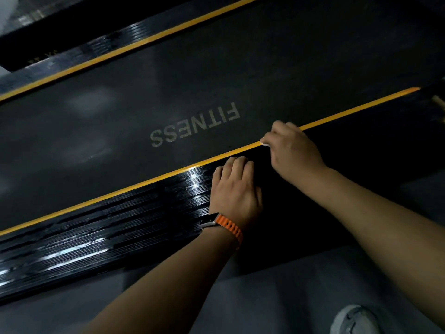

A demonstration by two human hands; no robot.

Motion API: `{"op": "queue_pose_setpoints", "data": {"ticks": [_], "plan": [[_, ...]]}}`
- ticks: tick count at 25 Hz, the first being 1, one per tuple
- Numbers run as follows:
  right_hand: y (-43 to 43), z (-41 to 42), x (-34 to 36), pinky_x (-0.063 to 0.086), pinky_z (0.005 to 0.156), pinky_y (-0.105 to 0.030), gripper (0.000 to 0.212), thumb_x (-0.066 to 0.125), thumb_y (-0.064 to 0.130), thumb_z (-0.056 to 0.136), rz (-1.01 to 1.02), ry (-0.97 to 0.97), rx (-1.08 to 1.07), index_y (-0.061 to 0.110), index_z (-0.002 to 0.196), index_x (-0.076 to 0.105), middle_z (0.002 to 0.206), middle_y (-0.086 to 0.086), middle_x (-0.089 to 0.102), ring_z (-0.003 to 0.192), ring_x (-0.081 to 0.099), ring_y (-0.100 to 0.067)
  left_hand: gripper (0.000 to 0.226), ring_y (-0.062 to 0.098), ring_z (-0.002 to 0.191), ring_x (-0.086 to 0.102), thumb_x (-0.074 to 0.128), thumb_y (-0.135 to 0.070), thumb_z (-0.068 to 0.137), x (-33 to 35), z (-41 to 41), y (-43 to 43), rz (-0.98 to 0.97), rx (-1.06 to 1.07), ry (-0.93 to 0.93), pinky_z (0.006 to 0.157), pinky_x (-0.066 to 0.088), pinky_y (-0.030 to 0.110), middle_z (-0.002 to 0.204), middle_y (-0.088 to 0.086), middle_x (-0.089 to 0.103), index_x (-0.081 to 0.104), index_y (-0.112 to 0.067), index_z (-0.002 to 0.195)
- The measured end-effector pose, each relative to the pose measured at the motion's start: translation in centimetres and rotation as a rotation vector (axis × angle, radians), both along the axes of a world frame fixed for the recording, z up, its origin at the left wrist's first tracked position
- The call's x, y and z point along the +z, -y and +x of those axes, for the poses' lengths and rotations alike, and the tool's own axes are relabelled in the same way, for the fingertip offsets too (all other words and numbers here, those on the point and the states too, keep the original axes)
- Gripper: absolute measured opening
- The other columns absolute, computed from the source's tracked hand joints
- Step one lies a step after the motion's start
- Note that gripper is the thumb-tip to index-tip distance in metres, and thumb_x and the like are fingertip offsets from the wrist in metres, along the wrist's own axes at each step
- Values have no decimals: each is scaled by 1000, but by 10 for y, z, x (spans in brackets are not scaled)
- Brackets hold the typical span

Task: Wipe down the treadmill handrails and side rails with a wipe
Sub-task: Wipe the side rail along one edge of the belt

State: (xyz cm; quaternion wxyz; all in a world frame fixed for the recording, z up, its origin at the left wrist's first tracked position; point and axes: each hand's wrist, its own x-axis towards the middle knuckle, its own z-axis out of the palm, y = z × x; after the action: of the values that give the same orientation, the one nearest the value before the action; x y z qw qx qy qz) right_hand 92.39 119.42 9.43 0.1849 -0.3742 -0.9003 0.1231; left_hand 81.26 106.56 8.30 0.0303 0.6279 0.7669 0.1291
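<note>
**Wipe at work on the near side rail's yellow edge**

The dark grey treadmill belt (216,80), printed with "FITNESS", runs slantwise across the view. Along its near edge lies the glossy black ribbed side rail (120,220), bordered by a thin yellow stripe (144,184). The rail shines in streaks to the left of the hands and looks dull and dark to the right, though the light may account for that.

The left-hand grip (234,189), with an orange ribbed watch strap (228,225) at the wrist, rests on the rail. Its fingers are loosely bent and hold nothing, and it probably steadies the person leaning over.

The right-hand grip (293,150) sits just beyond it on the stripe, fingers curled round a small white wipe (265,143). Only a corner of the wipe shows below the knuckles, touching the yellow edge. Bunching it this tightly likely puts more pressure on that narrow strip.

A pale shoe toe (354,319) stands on the grey floor (265,297) below. No handrails are in view.
</note>
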Motion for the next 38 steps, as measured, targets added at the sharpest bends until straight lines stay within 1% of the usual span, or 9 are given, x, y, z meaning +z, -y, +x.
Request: {"op": "queue_pose_setpoints", "data": {"ticks": [3, 6, 9, 14, 19, 28, 31, 35, 38], "plan": [[-6, 14, 0, 51, 72, -43, 21, 55, 3, 91, 16, 40, 45, 10, 101, 72, 99, -8, 54, 93, 52, -29, 51, 29, 132, 47, 41, -38, 90, 2, 1, 2, 1, -8, 6, 110, 40, 52, 138, 9, 55, 58, -12, 131], [-17, 34, 2, 49, 76, -42, 22, 56, 4, 93, 7, 31, -105, 9, 106, 73, 101, -9, 54, 94, 52, -30, 51, 29, 132, 47, 41, -38, 90, 1, -1, 1, 4, -7, 11, 111, 39, 52, 137, 9, 55, 58, -12, 131], [-21, 44, 8, 47, 77, -36, 22, 57, 10, 96, 2, 92, -28, 14, 112, 72, 101, -4, 54, 96, 51, -24, 50, 29, 134, 45, 41, -38, 93, 1, 1, 1, 11, -24, 8, 112, 38, 52, 139, 9, 55, 58, -12, 133], [-22, 49, 11, 50, 81, -40, 22, 58, 9, 96, -31, 75, -32, 14, 111, 74, 101, -3, 54, 98, 52, -25, 50, 29, 138, 45, 41, -38, 98, -3, -1, 1, 24, -78, 16, 115, 37, 50, 143, 9, 56, 58, -11, 137], [-9, 56, 6, 44, 83, -30, 24, 61, 9, 94, -54, 35, -67, 16, 113, 73, 102, -1, 55, 102, 52, -21, 50, 29, 138, 45, 41, -37, 98, -5, -1, 1, 35, -80, 13, 116, 36, 48, 143, 9, 56, 58, -11, 137], [2, 70, 8, 50, 76, -36, 24, 61, 8, 92, -56, 37, 29, 18, 110, 74, 96, 2, 53, 93, 51, -19, 51, 29, 138, 44, 38, -39, 99, -3, -1, 2, 32, -71, 27, 115, 37, 49, 143, 8, 55, 58, -11, 137], [0, 78, 10, 51, 77, -37, 25, 62, 7, 93, -76, 16, -41, 17, 113, 73, 99, 0, 55, 93, 52, -20, 51, 28, 140, 43, 38, -39, 99, -2, -1, 1, 14, -74, 35, 117, 35, 49, 145, 7, 54, 56, -12, 139], [18, 81, 8, 54, 73, -38, 28, 65, 4, 89, -46, 28, 74, 17, 111, 74, 97, 1, 55, 91, 54, -19, 50, 28, 138, 44, 40, -38, 98, -4, 0, 1, 19, -67, 23, 115, 37, 51, 143, 8, 55, 57, -12, 137], [9, 87, 9, 52, 76, -38, 29, 63, 5, 90, -53, 23, 12, 15, 115, 73, 100, -1, 56, 93, 53, -21, 50, 28, 139, 43, 40, -39, 98, -5, -2, 0, 10, -67, 33, 116, 37, 51, 144, 7, 54, 56, -13, 138]]}}
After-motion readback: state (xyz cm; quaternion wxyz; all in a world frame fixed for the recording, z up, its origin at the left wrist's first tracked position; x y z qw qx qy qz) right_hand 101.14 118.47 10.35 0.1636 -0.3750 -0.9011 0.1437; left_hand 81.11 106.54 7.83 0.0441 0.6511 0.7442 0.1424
